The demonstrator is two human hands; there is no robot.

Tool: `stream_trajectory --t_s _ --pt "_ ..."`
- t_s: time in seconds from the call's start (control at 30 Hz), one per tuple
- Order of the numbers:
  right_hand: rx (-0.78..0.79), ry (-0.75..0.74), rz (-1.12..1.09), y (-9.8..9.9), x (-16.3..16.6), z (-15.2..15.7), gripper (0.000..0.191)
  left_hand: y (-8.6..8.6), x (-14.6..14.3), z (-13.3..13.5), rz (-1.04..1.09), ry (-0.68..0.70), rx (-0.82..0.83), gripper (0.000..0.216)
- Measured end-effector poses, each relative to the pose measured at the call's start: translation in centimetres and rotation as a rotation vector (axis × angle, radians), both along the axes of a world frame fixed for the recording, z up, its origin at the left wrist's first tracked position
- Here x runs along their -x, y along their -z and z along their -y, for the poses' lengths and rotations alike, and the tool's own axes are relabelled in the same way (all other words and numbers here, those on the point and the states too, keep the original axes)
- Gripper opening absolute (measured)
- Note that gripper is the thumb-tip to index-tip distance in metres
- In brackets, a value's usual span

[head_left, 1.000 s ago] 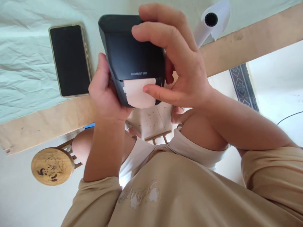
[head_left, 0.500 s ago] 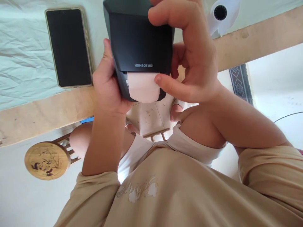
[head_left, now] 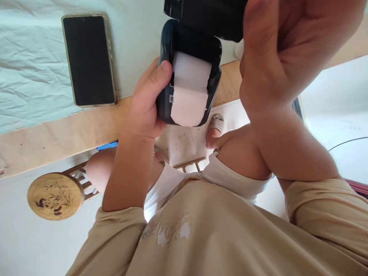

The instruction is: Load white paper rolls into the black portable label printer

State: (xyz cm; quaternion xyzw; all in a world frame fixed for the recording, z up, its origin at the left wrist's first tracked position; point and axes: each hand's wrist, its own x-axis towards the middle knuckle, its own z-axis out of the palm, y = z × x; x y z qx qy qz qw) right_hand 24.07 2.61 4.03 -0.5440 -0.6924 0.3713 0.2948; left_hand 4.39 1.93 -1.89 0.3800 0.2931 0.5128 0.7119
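A dark label printer (head_left: 166,105) rests in my left hand (head_left: 148,97), the thumb on its left wall and the fingers hidden behind. Its lid (head_left: 212,17) is raised, showing the paper compartment. White label paper (head_left: 191,90) lies inside and hangs out over the front edge with a ragged end. My right hand (head_left: 276,53) grips the lid at its right side, the thumb toward me. The far part of the lid runs out of view at the top.
A phone in a clear case (head_left: 89,61) lies on the pale green cloth (head_left: 28,69) to the left. The table's wooden edge (head_left: 63,134) runs below the printer. A round wooden stool (head_left: 56,195) stands at lower left. Part of a white object (head_left: 239,50) shows behind my right hand.
The printer's lid has swung up and open, uncovering the paper compartment. My right hand has moved up and right with the lid; my left hand has shifted slightly right with the printer.
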Motion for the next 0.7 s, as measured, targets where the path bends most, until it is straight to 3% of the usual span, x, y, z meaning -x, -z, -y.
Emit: stream_trajectory --t_s 0.1,0.17,0.27,0.37,0.5,0.57,0.7 --pt "-0.084 0.1 -0.108 0.4 1.3 0.6 0.055 -0.2 0.2 0.0 0.026 0.022 0.008 0.043" --pt "-0.306 0.198 -0.129 0.7 2.3 1.3 0.042 -0.6 0.1 0.1 0.045 0.065 0.022 0.043" --pt "-0.55 0.15 0.107 0.9 2.9 1.9 0.029 -0.7 -0.4 0.4 0.058 0.024 0.032 0.028" --pt "-0.46 0.064 0.397 0.6 2.9 1.7 0.032 -0.2 -0.9 0.5 0.071 -0.067 -0.007 0.026" --pt "-0.284 0.037 0.619 -0.4 2.8 1.6 0.037 0.3 -0.3 0.1 0.035 0.026 -0.067 0.032" --pt "-0.285 0.029 0.593 -0.5 2.5 1.7 0.035 0.2 0.3 -0.1 -0.004 0.07 -0.068 0.034" --pt "-0.333 -0.08 0.24 -0.2 1.4 2.1 0.03 -0.5 0.7 0.0 -0.002 0.137 -0.026 0.025"
